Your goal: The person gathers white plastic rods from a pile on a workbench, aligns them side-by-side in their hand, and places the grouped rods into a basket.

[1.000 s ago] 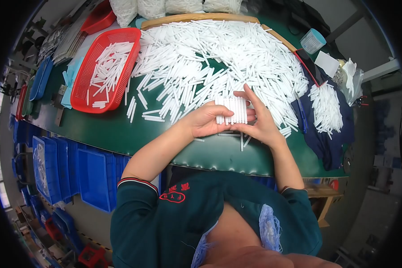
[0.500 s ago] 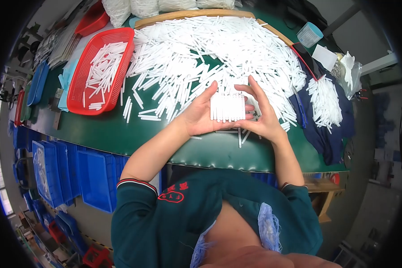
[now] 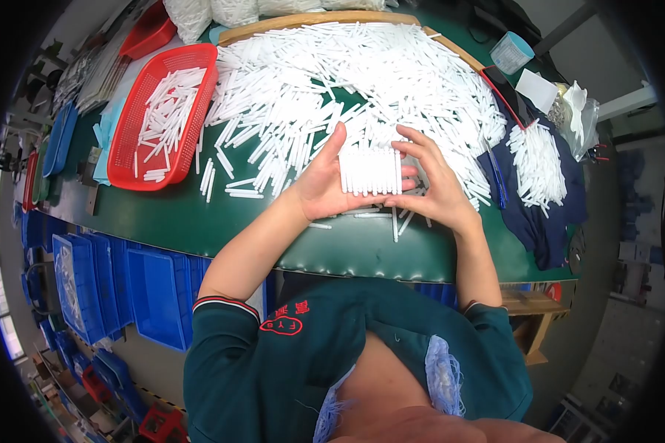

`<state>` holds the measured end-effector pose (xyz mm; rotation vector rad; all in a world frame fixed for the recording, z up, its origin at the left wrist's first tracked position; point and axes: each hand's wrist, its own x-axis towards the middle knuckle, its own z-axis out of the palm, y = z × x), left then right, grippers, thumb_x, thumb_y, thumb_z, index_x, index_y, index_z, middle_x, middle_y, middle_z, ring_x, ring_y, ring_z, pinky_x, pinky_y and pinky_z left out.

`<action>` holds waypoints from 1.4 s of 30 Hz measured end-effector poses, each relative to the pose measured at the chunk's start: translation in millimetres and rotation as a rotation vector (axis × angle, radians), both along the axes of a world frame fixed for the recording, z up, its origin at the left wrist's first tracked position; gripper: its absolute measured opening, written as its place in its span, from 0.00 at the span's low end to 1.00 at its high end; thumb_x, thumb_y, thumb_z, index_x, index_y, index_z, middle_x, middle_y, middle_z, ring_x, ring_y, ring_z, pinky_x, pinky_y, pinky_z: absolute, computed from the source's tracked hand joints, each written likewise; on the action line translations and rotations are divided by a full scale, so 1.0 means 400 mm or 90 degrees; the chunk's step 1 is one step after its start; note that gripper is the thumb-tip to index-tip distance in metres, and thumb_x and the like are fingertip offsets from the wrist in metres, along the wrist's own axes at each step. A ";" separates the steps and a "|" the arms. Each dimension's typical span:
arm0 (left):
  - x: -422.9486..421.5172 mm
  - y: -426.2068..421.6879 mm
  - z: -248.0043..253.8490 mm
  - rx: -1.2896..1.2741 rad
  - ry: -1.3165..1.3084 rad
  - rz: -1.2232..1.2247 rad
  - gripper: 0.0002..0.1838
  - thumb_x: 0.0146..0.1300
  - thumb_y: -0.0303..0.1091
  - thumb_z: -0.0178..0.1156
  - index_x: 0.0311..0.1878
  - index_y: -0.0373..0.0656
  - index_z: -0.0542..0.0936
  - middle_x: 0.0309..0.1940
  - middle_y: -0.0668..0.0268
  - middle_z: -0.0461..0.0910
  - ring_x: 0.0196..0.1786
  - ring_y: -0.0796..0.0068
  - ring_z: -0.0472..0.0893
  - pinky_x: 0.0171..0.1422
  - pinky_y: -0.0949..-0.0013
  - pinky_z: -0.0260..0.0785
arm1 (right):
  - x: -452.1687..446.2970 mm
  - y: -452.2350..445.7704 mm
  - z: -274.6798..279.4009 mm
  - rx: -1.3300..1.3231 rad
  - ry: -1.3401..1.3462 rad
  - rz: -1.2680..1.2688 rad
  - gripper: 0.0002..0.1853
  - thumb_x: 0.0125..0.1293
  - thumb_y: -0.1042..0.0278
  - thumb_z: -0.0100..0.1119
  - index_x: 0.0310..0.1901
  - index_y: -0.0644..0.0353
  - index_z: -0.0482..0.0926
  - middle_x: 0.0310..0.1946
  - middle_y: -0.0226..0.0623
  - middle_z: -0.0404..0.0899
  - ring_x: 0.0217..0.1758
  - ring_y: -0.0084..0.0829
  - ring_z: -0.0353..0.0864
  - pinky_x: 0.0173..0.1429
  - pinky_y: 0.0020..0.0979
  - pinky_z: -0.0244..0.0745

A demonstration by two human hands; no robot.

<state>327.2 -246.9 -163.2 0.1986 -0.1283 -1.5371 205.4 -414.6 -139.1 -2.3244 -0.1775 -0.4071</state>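
Observation:
A flat row of white sticks (image 3: pixel 371 171) lies side by side across the fingers of my left hand (image 3: pixel 320 184), whose thumb is raised clear of them. At the row's right end, my right hand (image 3: pixel 440 186) touches the sticks, its thumb at the lower corner and its index finger near the upper one. Beyond both hands spreads a large heap of loose white sticks (image 3: pixel 391 74) on the green table (image 3: pixel 347 247). A few more sticks lie beneath my hands.
A red basket (image 3: pixel 118 151) with white sticks stands at the left. On the right, a dark blue cloth (image 3: pixel 536 240) bears another stick pile (image 3: pixel 537 166), near a blue pen (image 3: pixel 499 181) and a white-and-blue tub (image 3: pixel 511 53). Wooden strips (image 3: pixel 310 20) border the heap.
My left thumb has lifted off the sticks and spread away. Both hands and the row have shifted slightly left in view, and the row now faces up more fully.

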 end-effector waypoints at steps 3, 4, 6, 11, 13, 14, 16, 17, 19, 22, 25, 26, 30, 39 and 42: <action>0.000 -0.001 0.004 0.012 -0.030 0.014 0.50 0.58 0.73 0.38 0.69 0.37 0.53 0.65 0.41 0.58 0.69 0.48 0.59 0.69 0.46 0.56 | 0.000 0.003 0.006 -0.002 -0.005 -0.007 0.39 0.40 0.56 0.75 0.56 0.56 0.70 0.62 0.44 0.64 0.64 0.45 0.65 0.64 0.40 0.63; 0.001 -0.002 0.004 0.017 -0.047 0.023 0.51 0.57 0.74 0.39 0.69 0.36 0.53 0.65 0.41 0.58 0.69 0.48 0.60 0.69 0.46 0.55 | 0.000 0.003 0.007 -0.005 -0.013 -0.012 0.38 0.40 0.57 0.75 0.55 0.57 0.70 0.62 0.44 0.65 0.64 0.45 0.65 0.64 0.40 0.63; 0.004 -0.003 0.000 0.021 -0.064 0.031 0.52 0.57 0.74 0.39 0.69 0.36 0.53 0.66 0.42 0.57 0.69 0.48 0.60 0.69 0.47 0.55 | -0.001 -0.006 0.010 -0.008 -0.020 -0.018 0.37 0.40 0.58 0.75 0.55 0.57 0.71 0.62 0.44 0.65 0.64 0.45 0.65 0.64 0.40 0.63; 0.011 -0.005 0.001 0.045 -0.035 0.011 0.55 0.53 0.77 0.38 0.69 0.35 0.53 0.68 0.43 0.54 0.68 0.47 0.59 0.70 0.48 0.53 | -0.037 -0.188 0.015 -0.054 -0.195 -0.454 0.34 0.47 0.64 0.73 0.55 0.66 0.69 0.56 0.47 0.71 0.60 0.43 0.69 0.64 0.35 0.61; 0.010 -0.005 0.002 0.043 -0.034 0.011 0.56 0.53 0.78 0.37 0.69 0.35 0.53 0.68 0.43 0.54 0.68 0.46 0.59 0.70 0.48 0.53 | -0.089 -0.275 0.005 -0.105 -0.187 -0.690 0.35 0.52 0.55 0.69 0.57 0.67 0.69 0.56 0.50 0.70 0.61 0.43 0.67 0.64 0.36 0.60; 0.009 -0.005 0.001 0.042 -0.030 0.012 0.56 0.52 0.79 0.36 0.69 0.35 0.53 0.68 0.43 0.54 0.68 0.46 0.59 0.70 0.48 0.53 | -0.122 -0.344 -0.020 -0.144 -0.182 -0.761 0.37 0.52 0.50 0.68 0.57 0.67 0.69 0.56 0.51 0.69 0.61 0.45 0.67 0.64 0.37 0.60; 0.008 -0.004 0.000 0.044 -0.036 0.007 0.57 0.51 0.80 0.35 0.69 0.35 0.53 0.68 0.43 0.54 0.69 0.46 0.59 0.70 0.48 0.53 | -0.175 -0.398 -0.018 -0.212 -0.080 -0.881 0.39 0.52 0.47 0.67 0.59 0.67 0.67 0.58 0.52 0.68 0.62 0.48 0.66 0.65 0.39 0.59; 0.008 -0.005 0.000 0.043 -0.041 0.005 0.58 0.50 0.81 0.34 0.69 0.35 0.53 0.68 0.43 0.54 0.69 0.47 0.59 0.70 0.48 0.53 | -0.193 -0.418 -0.017 -0.249 -0.014 -0.935 0.41 0.52 0.46 0.67 0.60 0.68 0.66 0.59 0.53 0.67 0.62 0.48 0.65 0.66 0.40 0.59; 0.006 -0.005 0.001 0.039 -0.037 0.000 0.59 0.48 0.82 0.33 0.69 0.35 0.53 0.68 0.43 0.53 0.69 0.47 0.59 0.70 0.49 0.53 | -0.216 -0.453 -0.043 -0.297 -0.004 -0.985 0.42 0.52 0.46 0.67 0.61 0.69 0.64 0.60 0.54 0.66 0.63 0.48 0.65 0.67 0.39 0.57; 0.005 -0.006 0.002 0.041 -0.045 -0.002 0.61 0.46 0.83 0.32 0.69 0.35 0.53 0.68 0.44 0.53 0.69 0.47 0.59 0.70 0.49 0.52 | -0.190 -0.438 -0.046 -0.224 -0.112 -0.907 0.44 0.53 0.48 0.67 0.63 0.71 0.61 0.61 0.54 0.64 0.65 0.45 0.63 0.69 0.38 0.54; 0.002 -0.006 -0.002 0.044 -0.052 -0.004 0.61 0.46 0.84 0.31 0.69 0.36 0.52 0.68 0.44 0.53 0.69 0.48 0.58 0.70 0.49 0.52 | -0.092 -0.258 0.012 0.092 -0.245 -0.550 0.38 0.58 0.63 0.65 0.65 0.70 0.57 0.62 0.48 0.65 0.67 0.35 0.61 0.70 0.33 0.51; 0.000 -0.007 -0.004 0.038 -0.051 -0.009 0.61 0.46 0.84 0.30 0.69 0.36 0.52 0.68 0.44 0.53 0.69 0.48 0.58 0.70 0.49 0.52 | -0.061 -0.206 0.015 0.105 -0.240 -0.457 0.39 0.55 0.67 0.66 0.66 0.69 0.57 0.62 0.46 0.66 0.67 0.35 0.62 0.70 0.33 0.50; -0.009 -0.009 -0.006 0.039 -0.079 -0.017 0.59 0.47 0.83 0.29 0.69 0.37 0.52 0.67 0.48 0.56 0.69 0.51 0.59 0.70 0.51 0.54 | 0.010 0.004 0.032 -0.082 -0.172 -0.130 0.48 0.38 0.59 0.76 0.62 0.66 0.62 0.58 0.46 0.69 0.61 0.45 0.68 0.64 0.38 0.62; -0.038 -0.014 -0.018 0.132 -0.158 0.001 0.59 0.47 0.83 0.28 0.69 0.40 0.55 0.65 0.56 0.62 0.67 0.60 0.64 0.66 0.56 0.62 | 0.025 0.077 0.003 -0.211 -0.090 -0.019 0.43 0.39 0.44 0.71 0.56 0.63 0.71 0.47 0.42 0.72 0.47 0.42 0.73 0.51 0.37 0.69; -0.039 -0.013 -0.011 0.134 -0.157 0.002 0.59 0.47 0.83 0.28 0.69 0.40 0.56 0.64 0.56 0.63 0.66 0.60 0.65 0.66 0.57 0.62 | 0.024 0.080 0.004 -0.193 -0.092 -0.020 0.40 0.39 0.45 0.71 0.53 0.61 0.72 0.46 0.41 0.73 0.45 0.41 0.73 0.50 0.37 0.69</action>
